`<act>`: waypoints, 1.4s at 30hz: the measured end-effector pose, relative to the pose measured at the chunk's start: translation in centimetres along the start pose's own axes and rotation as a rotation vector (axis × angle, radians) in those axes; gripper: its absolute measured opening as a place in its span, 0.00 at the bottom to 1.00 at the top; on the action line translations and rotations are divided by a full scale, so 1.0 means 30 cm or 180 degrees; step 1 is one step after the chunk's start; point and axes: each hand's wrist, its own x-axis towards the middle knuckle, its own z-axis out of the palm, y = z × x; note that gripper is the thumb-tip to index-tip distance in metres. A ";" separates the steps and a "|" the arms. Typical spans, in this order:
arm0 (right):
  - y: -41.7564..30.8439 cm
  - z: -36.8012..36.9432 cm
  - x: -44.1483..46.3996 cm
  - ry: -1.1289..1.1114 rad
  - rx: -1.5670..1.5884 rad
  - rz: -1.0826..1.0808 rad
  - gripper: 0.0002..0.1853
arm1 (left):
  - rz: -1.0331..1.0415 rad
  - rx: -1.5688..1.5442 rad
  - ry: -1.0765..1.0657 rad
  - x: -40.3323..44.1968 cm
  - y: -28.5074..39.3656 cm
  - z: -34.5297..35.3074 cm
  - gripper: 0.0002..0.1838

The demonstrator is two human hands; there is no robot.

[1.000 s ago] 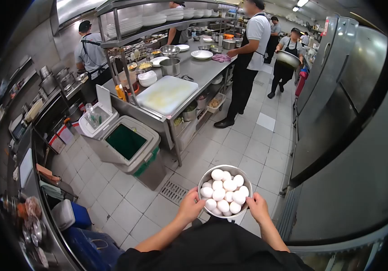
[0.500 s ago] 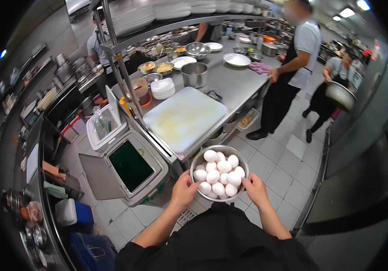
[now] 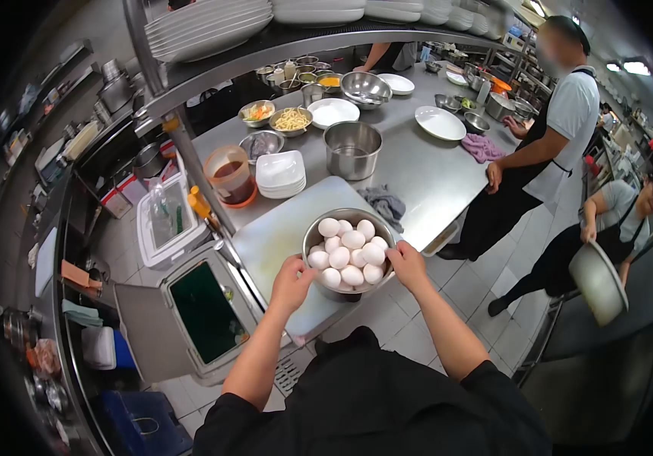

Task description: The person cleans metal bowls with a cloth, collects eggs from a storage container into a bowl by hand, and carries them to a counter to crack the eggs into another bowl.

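A steel bowl full of white eggs is held out in front of me. My left hand grips its left side, and my right hand grips the right side with the thumb near the rim. Behind and under the bowl, as I see it, lies a white cutting board with yellowish stains, on the corner of the steel table. Whether the bowl touches the board I cannot tell.
On the steel table stand a steel pot, square white dishes, a grey cloth and a container of dark liquid. An open bin is at left. One person stands at right; another carries a large pot.
The bowl of eggs has come forward with both hands, now in front of the cutting board. The person with the large pot has come closer on the right.
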 end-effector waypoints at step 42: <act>0.190 0.074 0.683 -0.1312 0.1038 -0.0816 0.12 | -0.1011 0.1317 0.1738 -0.046 0.262 -0.135 0.17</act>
